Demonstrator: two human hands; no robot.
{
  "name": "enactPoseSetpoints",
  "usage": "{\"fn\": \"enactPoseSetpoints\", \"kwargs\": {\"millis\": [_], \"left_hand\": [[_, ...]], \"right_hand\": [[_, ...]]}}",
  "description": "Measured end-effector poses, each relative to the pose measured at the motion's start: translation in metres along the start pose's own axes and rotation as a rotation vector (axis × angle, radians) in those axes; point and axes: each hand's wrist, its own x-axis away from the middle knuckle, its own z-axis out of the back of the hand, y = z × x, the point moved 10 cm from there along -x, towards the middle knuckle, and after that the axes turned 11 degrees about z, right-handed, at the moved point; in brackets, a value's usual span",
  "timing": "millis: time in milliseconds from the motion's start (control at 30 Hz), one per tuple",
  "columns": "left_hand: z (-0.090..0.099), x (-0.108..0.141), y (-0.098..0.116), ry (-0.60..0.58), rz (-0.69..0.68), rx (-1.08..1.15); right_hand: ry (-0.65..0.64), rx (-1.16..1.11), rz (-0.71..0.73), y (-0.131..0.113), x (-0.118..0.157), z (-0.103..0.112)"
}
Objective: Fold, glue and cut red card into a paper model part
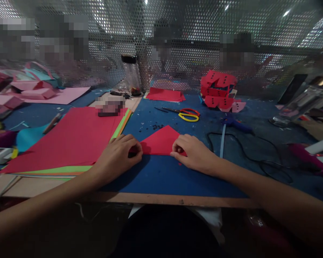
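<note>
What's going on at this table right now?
A person is handling a red paper triangle at the front of the blue tabletop. The left hand and right hand pinch its two ends. Scissors lie beyond it, a glue gun to the right, and a paper stack to the left.
</note>
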Motion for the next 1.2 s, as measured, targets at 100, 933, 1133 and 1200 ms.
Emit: {"fn": "enactPoseSetpoints", "kwargs": {"millis": [100,933,1133,1200], "left_hand": [[0.002,0.001,-0.003,0.003,-0.007,0.001],[0.010,0.010,-0.019,0.014,0.032,-0.051],[0.012,0.011,-0.024,0.013,0.063,-0.065],[0.012,0.012,-0.026,0.015,0.069,-0.053]], "right_hand": [[-0.001,-0.001,-0.002,0.000,0.000,0.000],[-0.010,-0.013,-0.003,0.001,0.000,0.000],[-0.008,-0.018,-0.002,0.001,0.000,0.000],[-0.006,-0.019,-0.004,0.001,0.000,0.000]]}}
